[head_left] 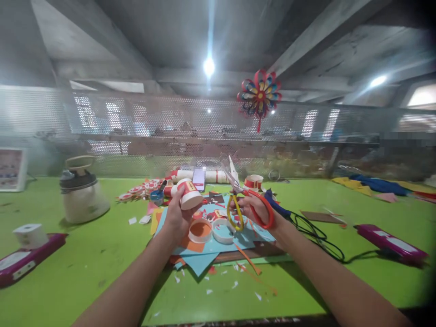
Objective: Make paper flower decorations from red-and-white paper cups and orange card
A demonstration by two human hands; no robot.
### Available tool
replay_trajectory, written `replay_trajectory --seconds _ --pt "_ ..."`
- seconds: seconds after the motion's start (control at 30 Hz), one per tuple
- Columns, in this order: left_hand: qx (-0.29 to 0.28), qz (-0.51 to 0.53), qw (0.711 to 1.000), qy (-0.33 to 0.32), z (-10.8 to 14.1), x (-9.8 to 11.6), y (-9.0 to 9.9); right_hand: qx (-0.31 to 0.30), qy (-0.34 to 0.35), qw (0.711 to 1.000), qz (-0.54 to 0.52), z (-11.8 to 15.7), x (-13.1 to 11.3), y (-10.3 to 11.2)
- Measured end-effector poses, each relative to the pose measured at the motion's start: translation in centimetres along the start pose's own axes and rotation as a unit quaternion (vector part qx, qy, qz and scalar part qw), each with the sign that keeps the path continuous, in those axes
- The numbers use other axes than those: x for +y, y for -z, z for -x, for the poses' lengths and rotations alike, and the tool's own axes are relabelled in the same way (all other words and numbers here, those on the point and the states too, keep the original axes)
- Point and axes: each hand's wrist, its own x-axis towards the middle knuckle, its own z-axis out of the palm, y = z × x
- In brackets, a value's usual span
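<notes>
My left hand is closed around a white paper cup with a red and yellow band, tilted so its wide rim points down and right. In my right hand are scissors with one red and one yellow handle loop; their blades point up and stand apart. Below and between the hands, two white rings lie on the paper: a left ring around orange and a right ring around light blue. Blue paper sheets and orange scraps lie beneath them.
Green table with scattered scraps. A large jug stands left; magenta power strips lie at both sides, with a black cable at right. Behind are a phone, a white roll, a red-banded ring and red-white paper pieces. A paper flower hangs above.
</notes>
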Motion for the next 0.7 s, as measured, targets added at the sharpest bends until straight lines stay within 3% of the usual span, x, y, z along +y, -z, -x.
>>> replay_trajectory --seconds 0.17,0.3,0.47,0.57,0.7 --pt "-0.023 0.028 0.999 -0.003 0.3 0.6 -0.7 -0.008 0.029 0.995 0.098 2.6 -1.3 -1.4" --pt "-0.053 0.052 0.997 -0.007 0.6 1.5 -1.3 -0.047 0.08 0.947 0.309 4.2 -1.6 -2.4" --pt "-0.089 0.07 0.993 -0.013 0.8 2.3 -1.7 -0.082 0.118 0.898 0.417 4.8 -1.3 -3.2" --pt "-0.105 0.073 0.992 -0.021 0.9 2.7 -1.8 -0.096 0.107 0.901 0.41 5.1 -1.7 -3.5" --pt "-0.122 0.068 0.99 -0.022 1.1 3.0 -2.0 -0.108 0.077 0.927 0.352 5.3 -2.3 -3.7"
